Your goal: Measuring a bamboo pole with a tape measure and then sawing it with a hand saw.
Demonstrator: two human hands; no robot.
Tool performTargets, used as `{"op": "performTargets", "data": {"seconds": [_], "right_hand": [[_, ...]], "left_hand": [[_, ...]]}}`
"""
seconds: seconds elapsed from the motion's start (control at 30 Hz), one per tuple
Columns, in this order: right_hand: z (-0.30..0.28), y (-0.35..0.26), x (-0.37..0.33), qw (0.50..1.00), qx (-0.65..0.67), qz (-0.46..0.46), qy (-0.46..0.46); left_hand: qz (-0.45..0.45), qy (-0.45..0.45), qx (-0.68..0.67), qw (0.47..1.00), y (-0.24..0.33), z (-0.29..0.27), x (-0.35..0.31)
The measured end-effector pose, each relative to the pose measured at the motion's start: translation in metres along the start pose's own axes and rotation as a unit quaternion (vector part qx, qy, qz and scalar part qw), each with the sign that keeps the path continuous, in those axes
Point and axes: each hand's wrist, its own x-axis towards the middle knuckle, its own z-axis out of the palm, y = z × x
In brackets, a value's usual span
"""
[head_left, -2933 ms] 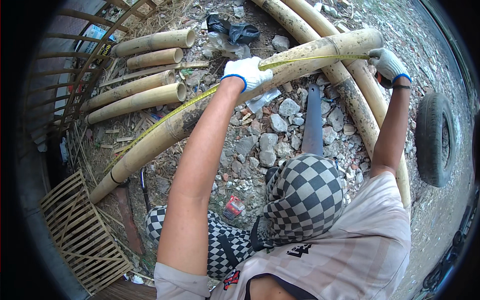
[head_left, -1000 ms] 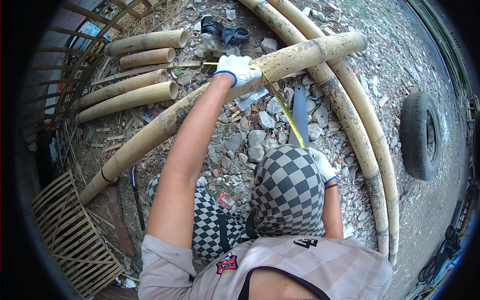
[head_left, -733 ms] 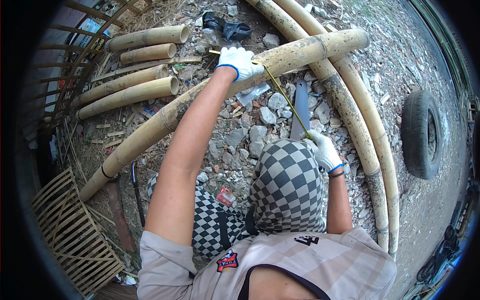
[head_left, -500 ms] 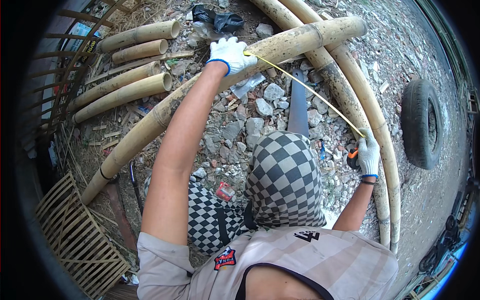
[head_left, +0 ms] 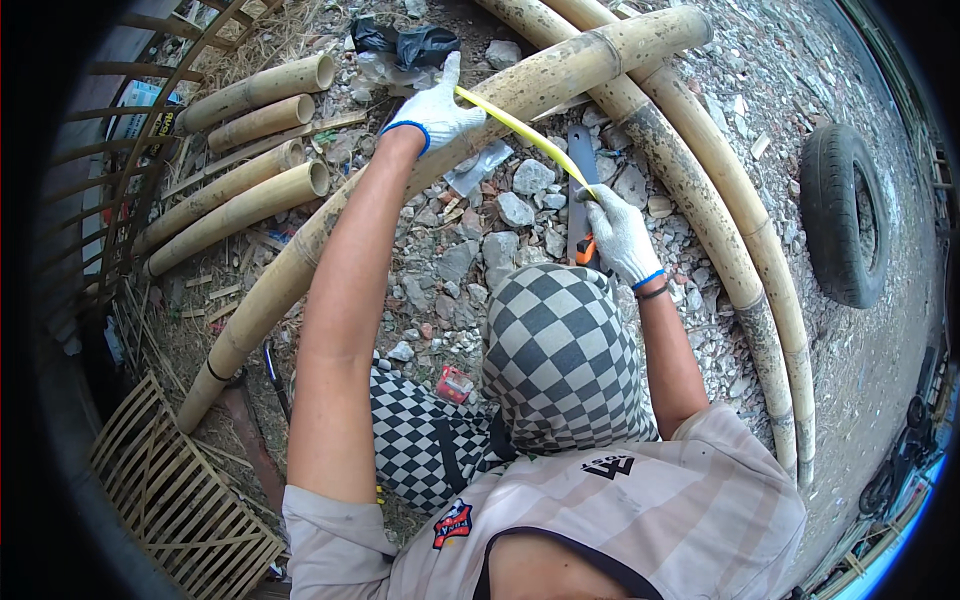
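My left hand (head_left: 440, 112), in a white glove with a blue cuff, rests by the thick bamboo pole (head_left: 540, 82) and grips the end of a yellow measuring blade (head_left: 520, 127). One finger or the thumb points up and away. The blade runs bowed and slightly twisted to my right hand (head_left: 622, 235), also gloved and closed around the tape measure (head_left: 585, 248), whose orange and black case shows partly below the fingers. A hand saw blade (head_left: 579, 150) lies under the tape, on the rubble, its lower end hidden behind my checkered knee (head_left: 560, 350).
Two long bamboo poles (head_left: 690, 150) curve down the right side, beside an old tyre (head_left: 845, 215). Several short cut bamboo pieces (head_left: 250, 90) lie at upper left. A bamboo slat rack (head_left: 180, 490) is at lower left. A black plastic bag (head_left: 405, 42) and a red packet (head_left: 455, 384) lie on rubble.
My right hand has moved left and away from me, from the right-hand poles to above the saw, shortening the stretched blade. My left hand has shifted slightly left, one digit now raised.
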Motion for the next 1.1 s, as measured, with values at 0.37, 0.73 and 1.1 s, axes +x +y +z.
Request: {"op": "performTargets", "data": {"seconds": [0.37, 0.73, 1.1], "right_hand": [[-0.058, 0.096, -0.078, 0.968, 0.149, 0.194, 0.048], [-0.047, 0.166, -0.134, 0.961, -0.002, 0.277, -0.02], [0.044, 0.159, -0.17, 0.987, -0.138, -0.072, -0.035]], "left_hand": [[-0.033, -0.01, -0.062, 0.998, -0.012, 0.004, -0.001], [-0.036, 0.007, -0.071, 0.997, -0.013, 0.017, 0.002], [-0.026, -0.025, -0.056, 0.998, -0.022, 0.019, 0.01]]}}
